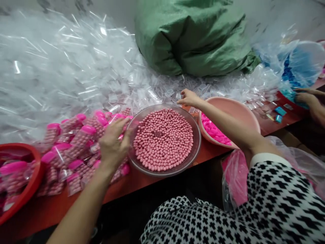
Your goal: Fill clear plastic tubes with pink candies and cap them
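The left hand (114, 144) seems curled on the glass bowl (198, 135); the right hand (189, 98) is open. A bump could spill the pink balls (162, 139).

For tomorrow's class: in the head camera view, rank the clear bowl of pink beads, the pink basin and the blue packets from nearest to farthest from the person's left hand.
From the left hand:
1. Clear bowl of pink beads: right beside the hand, on its right.
2. Pink basin: beyond the bowl, further right.
3. Blue packets: farthest, out at the right.
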A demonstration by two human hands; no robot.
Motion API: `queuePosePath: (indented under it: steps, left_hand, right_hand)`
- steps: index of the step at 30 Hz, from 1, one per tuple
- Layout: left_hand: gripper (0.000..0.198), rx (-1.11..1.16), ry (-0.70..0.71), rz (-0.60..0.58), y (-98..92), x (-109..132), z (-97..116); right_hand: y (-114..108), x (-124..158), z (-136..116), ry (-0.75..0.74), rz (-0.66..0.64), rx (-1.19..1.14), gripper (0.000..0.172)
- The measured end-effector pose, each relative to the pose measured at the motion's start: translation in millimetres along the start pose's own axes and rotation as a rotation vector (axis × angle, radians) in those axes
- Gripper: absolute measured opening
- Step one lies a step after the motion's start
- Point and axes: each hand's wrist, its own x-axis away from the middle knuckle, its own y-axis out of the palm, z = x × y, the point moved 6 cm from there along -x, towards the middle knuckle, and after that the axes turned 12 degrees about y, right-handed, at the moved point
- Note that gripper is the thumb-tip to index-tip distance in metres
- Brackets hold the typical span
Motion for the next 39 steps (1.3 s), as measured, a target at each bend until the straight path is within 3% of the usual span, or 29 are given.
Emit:
queuePosePath:
  steps: [4, 7, 10, 12, 14, 15, 18, 21, 24, 27, 32, 35, 37, 39]
  left_hand:
    - [0.027, 0.124, -0.009, -0.112, 26.0, 13, 19]
    - [0.026, 0.129, -0.071, -0.117, 28.5, 20, 15]
    - [0.024, 0.124, -0.073, -0.128, 29.5, 21, 14]
    - [0.024, 0.115, -0.056, -0.146, 31.7, 21, 15]
    - [0.024, 0.103, -0.042, -0.171, 35.1, 21, 14]
    - [0.024, 0.102, -0.035, -0.188, 37.2, 21, 14]
    - [0.024, 0.106, -0.019, -0.229, 42.4, 22, 14]
    - [0.025, 0.079, -0.038, -0.285, 45.4, 20, 15]
    - [0.028, 0.028, -0.113, -0.424, 50.7, 16, 16]
    - [0.033, 0.092, -0.187, -0.507, 57.8, 13, 18]
    - [0.028, 0.617, -0.399, -0.394, 75.3, 17, 18]
    - [0.039, 0.971, -0.556, -0.322, 83.0, 22, 20]
    - [0.046, 1.084, -0.618, -0.329, 84.3, 24, 23]
    - [0.049, 1.118, -0.649, -0.346, 83.1, 24, 25]
  right_hand:
    - [31, -35, -11, -0.015, 0.135, 0.354, 0.089]
    - [45, -30, -24, -0.14, 0.208, 0.43, 0.081]
    - [55, 16, -44, -0.4, 0.192, 0.446, 0.035]
    - [70, 58, -48, -0.505, -0.02, 0.475, 0.01]
    - [90, 98, -39, -0.537, -0.24, 0.628, 0.012]
    - [97, 112, -32, -0.519, -0.272, 0.721, 0.014]
    - [114, 132, -12, -0.468, -0.245, 0.879, 0.017]
    - [124, 132, -2, -0.447, -0.213, 0.915, 0.014]
    - [124, 127, 0, -0.406, -0.221, 0.904, 0.018]
    - [112, 128, -8, -0.416, -0.227, 0.72, 0.015]
    - [88, 138, -17, -0.412, -0.372, 0.318, 0.03]
    - [79, 143, -22, -0.461, -0.449, 0.211, 0.039]
    - [78, 147, -26, -0.523, -0.535, 0.182, 0.047]
    - [80, 152, -30, -0.589, -0.612, 0.219, 0.044]
